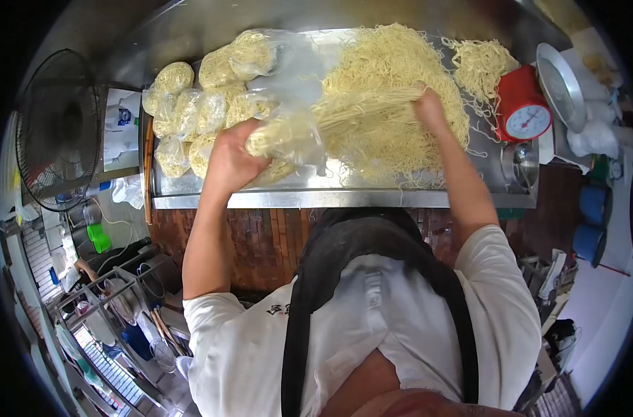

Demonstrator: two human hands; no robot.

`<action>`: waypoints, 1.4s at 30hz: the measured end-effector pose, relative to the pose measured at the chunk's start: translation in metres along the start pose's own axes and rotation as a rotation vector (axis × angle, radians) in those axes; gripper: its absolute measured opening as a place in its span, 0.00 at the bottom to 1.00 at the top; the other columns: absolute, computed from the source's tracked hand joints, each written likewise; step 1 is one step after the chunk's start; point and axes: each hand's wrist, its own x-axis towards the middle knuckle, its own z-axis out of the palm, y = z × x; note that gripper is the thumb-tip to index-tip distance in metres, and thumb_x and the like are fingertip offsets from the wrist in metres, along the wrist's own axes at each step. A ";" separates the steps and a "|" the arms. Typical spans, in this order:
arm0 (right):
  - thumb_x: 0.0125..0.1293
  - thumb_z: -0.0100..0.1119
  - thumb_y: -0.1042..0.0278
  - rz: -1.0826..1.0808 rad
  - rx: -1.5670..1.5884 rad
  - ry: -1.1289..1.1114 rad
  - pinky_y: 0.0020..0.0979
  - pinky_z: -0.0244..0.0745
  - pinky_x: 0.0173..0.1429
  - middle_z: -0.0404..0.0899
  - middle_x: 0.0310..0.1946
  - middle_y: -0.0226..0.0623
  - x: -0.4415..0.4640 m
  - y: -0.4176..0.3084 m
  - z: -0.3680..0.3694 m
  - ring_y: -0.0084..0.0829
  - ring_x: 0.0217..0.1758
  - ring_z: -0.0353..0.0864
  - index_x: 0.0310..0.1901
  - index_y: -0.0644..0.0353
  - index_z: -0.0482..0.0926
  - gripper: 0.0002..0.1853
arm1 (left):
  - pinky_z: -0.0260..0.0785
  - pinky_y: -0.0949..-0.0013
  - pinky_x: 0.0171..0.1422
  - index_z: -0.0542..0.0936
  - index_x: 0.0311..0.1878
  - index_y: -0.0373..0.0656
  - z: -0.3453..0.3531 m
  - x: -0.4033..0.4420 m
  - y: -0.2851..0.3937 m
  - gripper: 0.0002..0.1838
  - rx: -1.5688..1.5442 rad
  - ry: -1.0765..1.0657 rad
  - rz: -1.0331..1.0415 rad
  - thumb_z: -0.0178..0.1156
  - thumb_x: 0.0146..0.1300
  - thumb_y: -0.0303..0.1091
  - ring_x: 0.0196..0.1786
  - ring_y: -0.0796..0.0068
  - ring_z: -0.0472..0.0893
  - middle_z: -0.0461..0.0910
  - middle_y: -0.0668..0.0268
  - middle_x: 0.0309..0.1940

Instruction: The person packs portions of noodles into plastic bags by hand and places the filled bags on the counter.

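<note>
1. A draped bundle of noodles hangs from the right hand above the loose noodle pile, extending leftward from the fingers, its long axis running roughly sideways across the steel table.
2. The right hand, nearer to the bundle, grips its right end, fingers closed around the strands.
3. The left hand clasps a partly filled plastic bag, fingers closed about its packed end; the loose film spreads rightward, toward the bundle's far end.
4. Packed noodle bags sit beyond and beside the left hand; a red scale stands right of the pile.
5. Hard to read: the left fingertips, hidden by the bag; the right fingertips, blurred among strands; and the bundle's left tip, where cloudy film leaves contact between the 2 unclear.
</note>
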 end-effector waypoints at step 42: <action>0.53 0.66 0.73 -0.477 0.095 -0.633 0.51 0.52 0.78 0.73 0.62 0.53 -0.054 -0.141 0.110 0.45 0.68 0.70 0.63 0.62 0.72 0.32 | 0.73 0.52 0.57 0.81 0.51 0.38 0.195 0.024 -0.097 0.27 0.381 0.145 0.287 0.75 0.47 0.40 0.49 0.46 0.83 0.86 0.54 0.39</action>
